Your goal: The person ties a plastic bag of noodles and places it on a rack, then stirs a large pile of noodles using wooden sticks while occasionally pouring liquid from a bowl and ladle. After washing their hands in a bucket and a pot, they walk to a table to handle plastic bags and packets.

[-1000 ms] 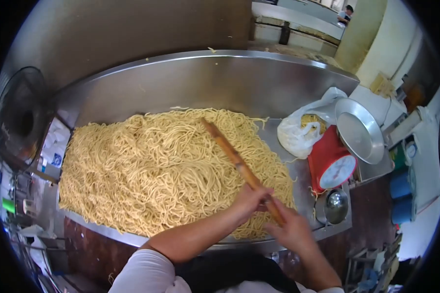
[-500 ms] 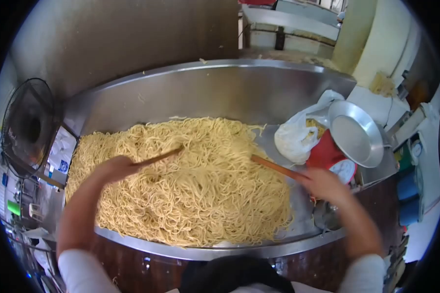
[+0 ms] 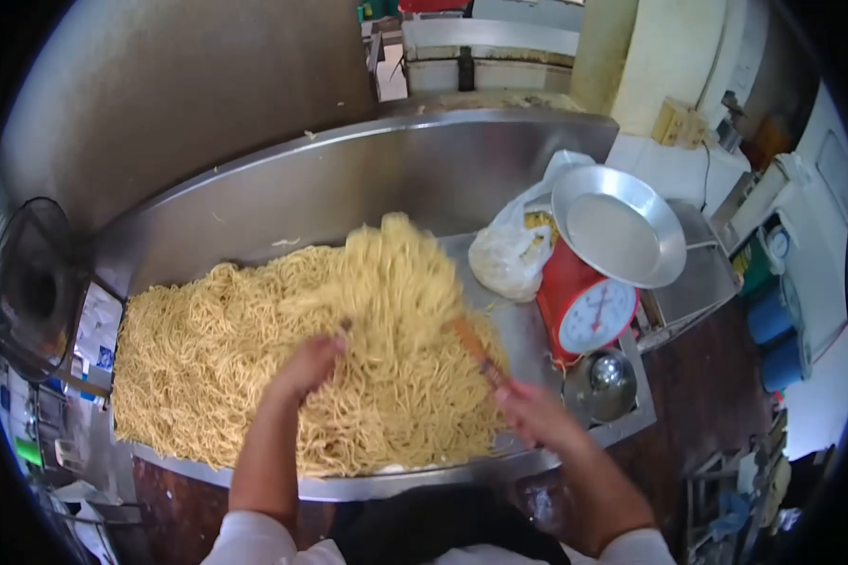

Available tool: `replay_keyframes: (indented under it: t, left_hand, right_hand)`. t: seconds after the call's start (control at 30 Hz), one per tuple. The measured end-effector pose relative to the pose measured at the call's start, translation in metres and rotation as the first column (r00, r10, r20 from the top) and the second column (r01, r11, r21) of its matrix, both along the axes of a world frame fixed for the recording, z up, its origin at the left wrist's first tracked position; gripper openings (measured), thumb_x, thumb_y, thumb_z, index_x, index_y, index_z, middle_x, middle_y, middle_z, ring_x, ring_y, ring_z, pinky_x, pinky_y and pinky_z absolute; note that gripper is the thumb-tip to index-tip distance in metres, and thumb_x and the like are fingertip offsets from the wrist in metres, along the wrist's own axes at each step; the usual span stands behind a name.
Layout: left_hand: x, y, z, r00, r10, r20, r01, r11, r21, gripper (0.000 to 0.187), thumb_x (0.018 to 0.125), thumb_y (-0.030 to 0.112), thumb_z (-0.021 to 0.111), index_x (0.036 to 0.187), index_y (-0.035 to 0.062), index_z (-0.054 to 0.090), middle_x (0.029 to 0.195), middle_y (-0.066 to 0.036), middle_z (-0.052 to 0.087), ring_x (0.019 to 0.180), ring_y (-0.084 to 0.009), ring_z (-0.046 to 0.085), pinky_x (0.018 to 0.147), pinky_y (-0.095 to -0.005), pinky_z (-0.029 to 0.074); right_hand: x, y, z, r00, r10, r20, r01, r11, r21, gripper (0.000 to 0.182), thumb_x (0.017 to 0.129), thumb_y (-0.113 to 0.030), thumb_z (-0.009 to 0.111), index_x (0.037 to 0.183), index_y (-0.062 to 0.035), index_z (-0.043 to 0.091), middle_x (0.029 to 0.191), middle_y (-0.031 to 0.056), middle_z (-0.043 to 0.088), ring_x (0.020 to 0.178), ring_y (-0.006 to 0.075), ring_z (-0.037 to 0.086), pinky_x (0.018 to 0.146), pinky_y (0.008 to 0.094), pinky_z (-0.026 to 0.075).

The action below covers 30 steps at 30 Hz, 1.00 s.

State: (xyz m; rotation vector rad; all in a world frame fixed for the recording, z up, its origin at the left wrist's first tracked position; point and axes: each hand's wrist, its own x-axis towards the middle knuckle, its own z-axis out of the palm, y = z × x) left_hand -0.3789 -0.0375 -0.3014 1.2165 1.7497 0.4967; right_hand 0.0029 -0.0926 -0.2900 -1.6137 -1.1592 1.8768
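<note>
A wide heap of yellow noodles [image 3: 207, 367] covers much of a steel tray table [image 3: 283, 212]. My left hand [image 3: 309, 365] is closed round a wooden stick, of which only a short dark tip shows above the fist. Closed round a second wooden stick [image 3: 471, 341] is my right hand [image 3: 537, 412], at the heap's right edge. Between and beyond the two sticks a blurred clump of noodles [image 3: 396, 278] stands raised above the rest. The far ends of both sticks are partly hidden by noodles.
Right of the noodles stand a red dial scale [image 3: 596, 317] with a round metal pan [image 3: 618, 226], a knotted plastic bag [image 3: 509, 256] and a shiny metal bowl [image 3: 607, 384]. A round fan [image 3: 42, 287] is at the left. The steel back wall rises behind the heap.
The view has shifted right. Both hands have come closer together and nearer my body, and a clump of noodles has risen between the sticks. The scale and bowl show more fully.
</note>
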Motion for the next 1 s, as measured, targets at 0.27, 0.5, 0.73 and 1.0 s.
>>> replay_keyframes:
  t: [0.27, 0.5, 0.73, 1.0]
  left_hand:
    - [-0.072, -0.035, 0.044, 1.000, 0.013, 0.005, -0.012, 0.992, -0.123, 0.039, 0.097, 0.045, 0.059, 0.093, 0.0063, 0.060, 0.057, 0.003, 0.046, 0.041, -0.0080, 0.037, 0.039, -0.0254, 0.029]
    - [-0.169, -0.256, 0.113, 0.938, 0.346, 0.031, -0.249, 0.734, -0.631, 0.036, 0.096, 0.041, 0.064, 0.098, 0.0050, 0.065, 0.054, 0.004, 0.046, 0.038, -0.0058, 0.037, 0.035, -0.0220, 0.027]
    - [0.043, -0.065, -0.002, 0.791, -0.320, -0.522, 0.303, 0.945, -0.120, 0.041, 0.098, 0.037, 0.047, 0.102, -0.0003, 0.064, 0.101, -0.027, 0.067, 0.097, -0.0450, 0.063, 0.085, -0.0525, 0.048]
    - [-0.061, -0.147, 0.108, 0.789, -0.421, -0.447, 0.219, 0.873, -0.436, 0.038, 0.093, 0.040, 0.061, 0.100, 0.0033, 0.068, 0.084, -0.017, 0.067, 0.078, -0.0333, 0.066, 0.071, -0.0435, 0.051]
  right_hand:
    - [0.095, -0.001, -0.005, 0.941, 0.130, 0.311, -0.198, 0.960, 0.197, 0.032, 0.099, -0.029, 0.061, 0.122, -0.0082, 0.065, 0.071, -0.0068, 0.050, 0.062, 0.0015, 0.044, 0.052, 0.0214, 0.036]
    - [0.189, -0.008, 0.165, 0.623, 0.497, 0.604, -0.299, 0.865, -0.403, 0.034, 0.093, -0.029, 0.066, 0.122, -0.0111, 0.069, 0.074, -0.0001, 0.063, 0.057, 0.0066, 0.057, 0.052, 0.0261, 0.046]
    - [-0.160, 0.137, 0.088, 0.282, 0.132, 0.950, -0.933, 0.267, 0.240, 0.029, 0.086, -0.030, 0.060, 0.088, -0.0040, 0.073, 0.088, 0.0199, 0.071, 0.087, 0.0360, 0.069, 0.072, 0.0462, 0.055]
    - [0.024, 0.064, 0.205, 0.245, -0.065, 0.967, -0.945, 0.208, 0.253, 0.024, 0.076, -0.014, 0.072, 0.100, -0.0112, 0.072, 0.083, 0.0108, 0.066, 0.079, 0.0329, 0.063, 0.074, 0.0437, 0.048]
